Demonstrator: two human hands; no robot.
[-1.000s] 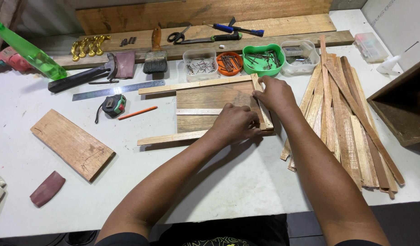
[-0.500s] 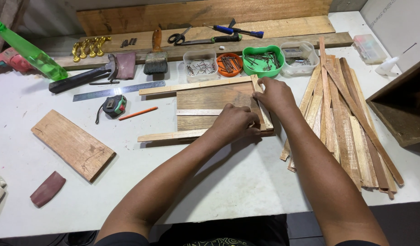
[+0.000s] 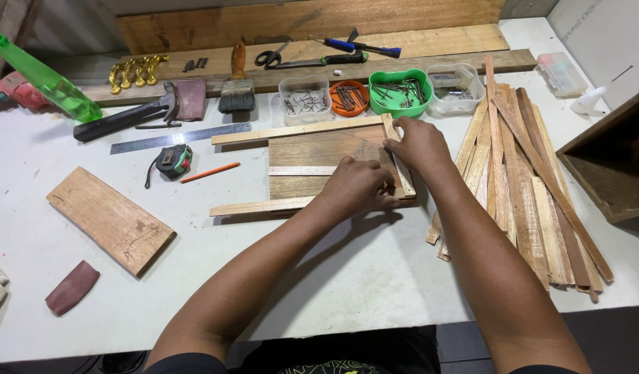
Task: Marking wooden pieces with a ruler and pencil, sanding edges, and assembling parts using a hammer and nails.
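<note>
1. At the far left, a loose plank (image 3: pixel 110 220) is lying at about 9 o'clock from the work, well clear of it, with a tape measure (image 3: pixel 174 161) and a pencil (image 3: pixel 210 172) between the two.
2. The panel (image 3: pixel 319 163) is sitting near the middle of the bench (image 3: pixel 375 277), boards flat, with one long strip (image 3: pixel 295 130) running along its 12 o'clock edge and another (image 3: pixel 264 206) along its 6 o'clock edge.
3. The left hand (image 3: pixel 357 187) is pressing down, fingers curled, on the panel's 4 o'clock corner, where the near strip is meeting a short strip (image 3: pixel 400 158); whether it is pinching that strip or only bearing on it cannot be told.
4. The right hand (image 3: pixel 416 142) is resting on the short strip nearer its 12 o'clock end, fingertips bearing on it, so the hands are close together but not touching.
5. Judged from this, the person is seating the short strip along the panel's 3 o'clock edge. Doing it well is likely calling for keeping it flush to the board ends, square to both long strips, and pressed evenly by both hands.
6. Nail tubs (image 3: pixel 354 95) are waiting at 12 o'clock, within reach.
7. At 3 o'clock a pile of slats (image 3: pixel 527 180) is lying just beside the right forearm; a careless elbow could be nudging it.
</note>
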